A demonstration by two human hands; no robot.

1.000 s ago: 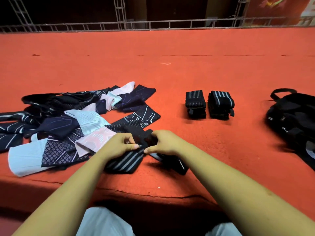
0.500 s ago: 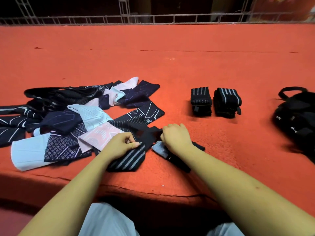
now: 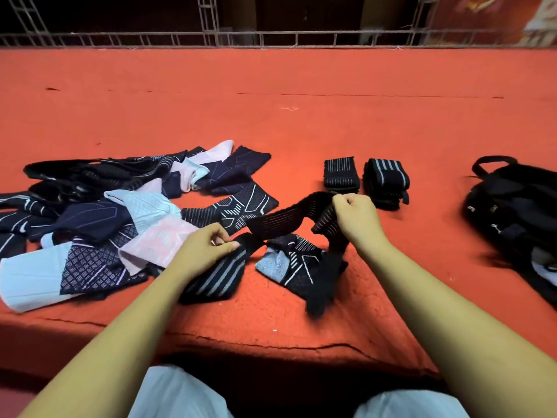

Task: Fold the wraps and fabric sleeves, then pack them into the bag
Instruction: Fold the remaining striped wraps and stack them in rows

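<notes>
Hands sit apart in the head view, with one black wrap (image 3: 283,220) pulled tight between them. Your left hand (image 3: 208,251) pinches one end low down, near the red mat (image 3: 301,116). Your right hand (image 3: 357,220) grips the wrap higher up, with its fingers curled round it. I think you hold it stretched so it comes out flat and straight for folding. Two folded wraps (image 3: 340,173) sit side by side just past your right hand, likely kept neat and ready for the bag (image 3: 518,206), which lies well off to the right. The messy pile of sleeves (image 3: 120,218) lies on the left, so most of the work is not yet done. The loose tail of the wrap under your right hand is blurry. The bag is cut off by the picture edge, and I cannot tell if anything is packed in it.
</notes>
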